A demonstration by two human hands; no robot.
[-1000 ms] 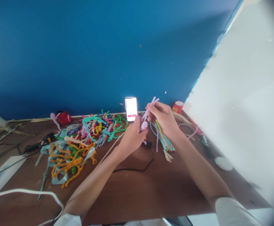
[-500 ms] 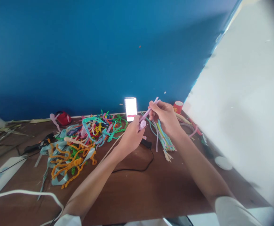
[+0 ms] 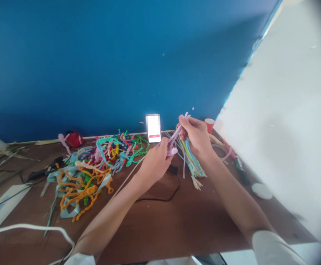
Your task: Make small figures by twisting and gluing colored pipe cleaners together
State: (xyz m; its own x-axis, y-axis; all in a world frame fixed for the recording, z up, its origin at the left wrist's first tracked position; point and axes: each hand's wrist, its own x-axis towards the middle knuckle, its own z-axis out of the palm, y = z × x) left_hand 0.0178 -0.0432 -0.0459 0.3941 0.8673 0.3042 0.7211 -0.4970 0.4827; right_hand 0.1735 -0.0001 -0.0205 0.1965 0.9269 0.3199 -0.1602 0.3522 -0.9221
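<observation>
Lilac pipe cleaners (image 3: 174,136) stretch between my two hands above the table. My left hand (image 3: 156,159) is closed around their lower part, and a rounded lilac end pokes out beside the thumb. Higher up and to the right, my right hand (image 3: 195,133) pinches the strands near their upper tips between thumb and fingers. Below the right hand lies a bundle of straight pastel pipe cleaners (image 3: 195,162). A phone with a lit screen (image 3: 154,129) leans against the wall just behind the left hand.
A tangled heap of bright pipe cleaners (image 3: 118,147) and orange twisted ones (image 3: 90,191) covers the table's left side. A black cable (image 3: 160,200) runs in front. At the right are a red cup (image 3: 209,125) and a white disc (image 3: 261,191). Blue wall (image 3: 121,66) stands behind.
Both hands have shifted slightly to the right with the lilac pipe cleaners. The rounded lilac end by the left thumb has swung to the right and slightly down.
</observation>
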